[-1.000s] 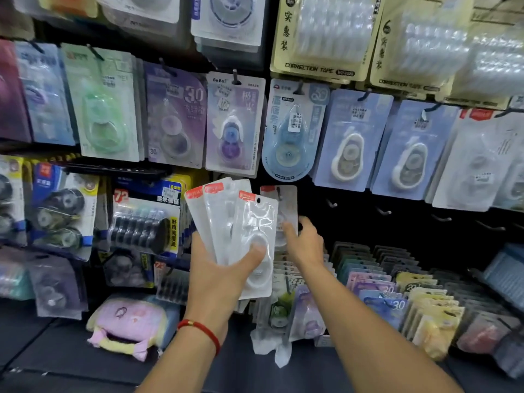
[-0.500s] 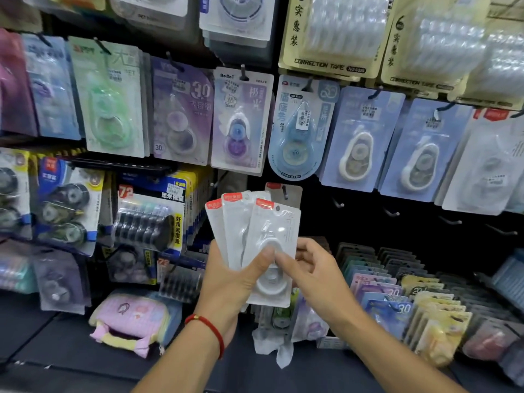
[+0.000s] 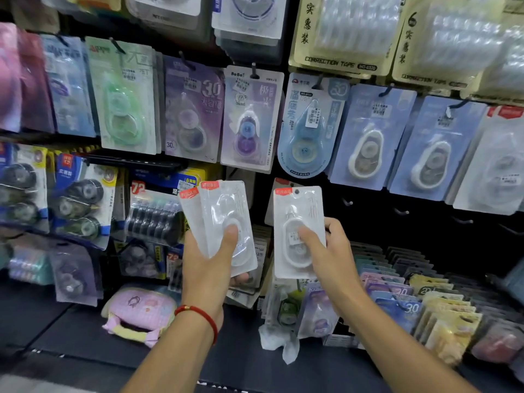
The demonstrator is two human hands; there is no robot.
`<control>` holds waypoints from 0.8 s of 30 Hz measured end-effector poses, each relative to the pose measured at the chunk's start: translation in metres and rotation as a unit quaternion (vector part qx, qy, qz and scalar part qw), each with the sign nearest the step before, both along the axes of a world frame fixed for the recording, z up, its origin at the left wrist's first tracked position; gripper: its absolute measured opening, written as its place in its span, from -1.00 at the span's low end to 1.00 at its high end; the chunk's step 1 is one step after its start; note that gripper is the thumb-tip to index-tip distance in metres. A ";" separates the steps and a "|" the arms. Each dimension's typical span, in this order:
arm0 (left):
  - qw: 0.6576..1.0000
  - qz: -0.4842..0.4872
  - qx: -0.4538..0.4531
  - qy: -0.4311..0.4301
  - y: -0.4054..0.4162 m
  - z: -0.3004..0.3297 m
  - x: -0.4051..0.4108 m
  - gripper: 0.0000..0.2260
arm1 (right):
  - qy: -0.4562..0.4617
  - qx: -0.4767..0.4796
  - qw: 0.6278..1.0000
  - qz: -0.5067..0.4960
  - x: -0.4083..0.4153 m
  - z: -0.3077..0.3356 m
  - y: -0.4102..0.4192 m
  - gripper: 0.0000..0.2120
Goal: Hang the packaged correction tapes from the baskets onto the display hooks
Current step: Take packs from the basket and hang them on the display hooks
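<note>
White-and-clear blister packs with red corner labels are the ones in play: three show in the hands, two on the left and one on the right. The left hand (image 3: 211, 268) grips a fan of two packs (image 3: 218, 222), thumb pressed across the front of the upper one, fingers curled behind; a red cord bracelet (image 3: 198, 317) circles that wrist. Half a second ago this fan held three packs and the right hand was just pinching the front one; now that pack is pulled clear, and a gap of dark board separates it from the remaining two.

The right hand (image 3: 330, 251) holds the single pack (image 3: 297, 231) upright, thumb on the front over the white dispenser, fingers wrapped round the right edge and back. Its hang hole sits near the top, close below a hook that already carries one matching pack (image 3: 282, 184), whose top edge peeks out behind. Whether the hole has met the hook I cannot tell.

Further right, three bare hooks (image 3: 401, 211) show on the black board in the same row. Below them, rows of packaged tapes (image 3: 419, 307) stand upright on the lower shelf.
</note>
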State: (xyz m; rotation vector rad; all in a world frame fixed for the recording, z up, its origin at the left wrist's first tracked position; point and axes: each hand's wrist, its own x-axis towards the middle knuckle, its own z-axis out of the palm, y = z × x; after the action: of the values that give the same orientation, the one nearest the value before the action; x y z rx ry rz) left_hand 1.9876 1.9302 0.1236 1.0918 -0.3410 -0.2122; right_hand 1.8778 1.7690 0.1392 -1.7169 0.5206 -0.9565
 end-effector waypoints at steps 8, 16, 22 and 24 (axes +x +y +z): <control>1.000 -0.006 0.002 -0.003 0.001 0.006 -0.002 -0.67 | -0.008 -0.014 0.999 -0.042 0.009 -0.015 0.002 -0.78; 1.000 -0.018 0.021 -0.008 -0.001 0.009 -0.003 -0.67 | 0.022 -0.072 0.995 -0.069 0.017 -0.039 -0.010 -0.80; 0.999 -0.044 0.025 -0.009 -0.005 0.008 -0.007 -0.63 | 0.062 -0.074 0.989 -0.113 0.061 -0.034 -0.039 -0.65; 0.998 -0.057 0.033 -0.002 -0.007 0.008 -0.007 -0.59 | 0.080 -0.070 0.987 -0.119 0.072 -0.031 -0.048 -0.62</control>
State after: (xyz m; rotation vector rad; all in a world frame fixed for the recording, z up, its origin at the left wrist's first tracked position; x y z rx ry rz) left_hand 1.9804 1.9236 0.1317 1.1389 -0.4036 -0.3249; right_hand 1.9495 1.7209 0.1079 -1.8983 0.7939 -1.0469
